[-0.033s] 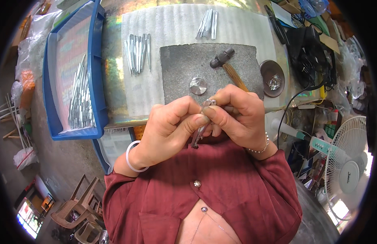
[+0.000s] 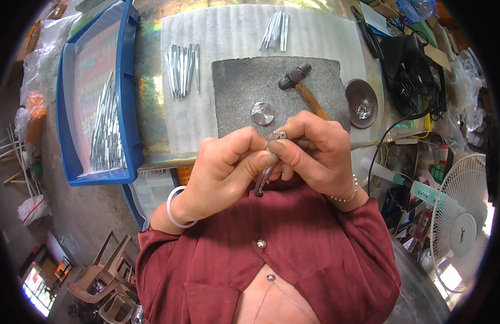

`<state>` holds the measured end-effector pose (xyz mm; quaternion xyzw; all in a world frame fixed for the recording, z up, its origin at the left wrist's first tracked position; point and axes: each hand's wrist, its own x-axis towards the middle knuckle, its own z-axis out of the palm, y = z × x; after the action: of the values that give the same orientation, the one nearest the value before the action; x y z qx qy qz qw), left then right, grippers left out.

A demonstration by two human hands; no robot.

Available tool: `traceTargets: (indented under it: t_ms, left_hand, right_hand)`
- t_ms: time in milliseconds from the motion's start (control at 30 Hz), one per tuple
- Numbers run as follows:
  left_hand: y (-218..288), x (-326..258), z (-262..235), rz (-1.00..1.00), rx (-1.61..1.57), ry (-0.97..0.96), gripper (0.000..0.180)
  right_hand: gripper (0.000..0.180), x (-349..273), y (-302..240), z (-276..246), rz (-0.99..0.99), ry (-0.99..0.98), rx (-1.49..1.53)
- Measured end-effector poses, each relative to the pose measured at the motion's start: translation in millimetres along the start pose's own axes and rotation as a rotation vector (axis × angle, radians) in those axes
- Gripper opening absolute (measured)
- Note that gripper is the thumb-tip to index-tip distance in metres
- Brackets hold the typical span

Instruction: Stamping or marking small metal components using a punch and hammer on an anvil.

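Note:
My left hand (image 2: 227,168) and my right hand (image 2: 315,153) meet close to my chest, fingertips pinched together on a small thin metal piece (image 2: 264,177) that hangs down between them. Its top end shows at my right fingers. Just beyond the hands lies a grey stone slab (image 2: 239,89) with a round shiny metal disc (image 2: 262,113) and a wooden-handled hammer (image 2: 299,80) on it. My left wrist wears a white bangle, my right a bead bracelet.
Thin metal strips (image 2: 182,70) lie on a white foam mat (image 2: 217,32), with another bundle (image 2: 276,26) farther back. A blue tray (image 2: 128,81) at the left holds more strips. A brown bowl (image 2: 353,90) of metal scraps sits right of the slab. A white fan (image 2: 459,216) stands at the right.

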<state>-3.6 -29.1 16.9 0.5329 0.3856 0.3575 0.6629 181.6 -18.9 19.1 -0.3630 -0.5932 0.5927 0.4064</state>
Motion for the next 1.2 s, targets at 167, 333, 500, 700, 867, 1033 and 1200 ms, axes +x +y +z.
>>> traceTargets:
  t_ms: [167,333,500,700,867,1033,1200]
  left_hand:
    - [-6.5,2.4,0.1,-0.009,-0.047,-0.004,0.013]
    - [-8.6,3.1,2.5,0.004,-0.122,0.014,0.012]
    - [0.2,1.2,1.3,0.006,-0.011,0.020,0.010]
    - [-1.3,1.7,0.5,0.058,0.008,0.034,0.010]
    - [-3.5,-0.6,0.5,0.057,0.095,0.056,0.012]
    - [-9.7,3.7,-4.0,0.011,0.116,0.026,0.013]
    - [-13.3,3.6,-7.0,-0.062,-0.062,0.016,0.015]
  right_hand:
    - [0.008,0.2,0.9,0.1,0.057,0.010,0.029]
    - [0.008,-3.4,-0.3,6.6,0.107,0.079,0.119]
    - [0.007,-7.0,0.9,9.5,0.020,0.121,0.038]
    - [0.007,-5.4,2.0,8.7,0.007,0.102,0.025]
    - [0.008,-3.7,4.3,6.3,0.020,0.047,-0.010]
    - [0.013,-2.8,11.1,10.9,0.091,0.128,0.088]
    - [0.014,7.1,11.3,10.5,0.220,0.140,0.254]
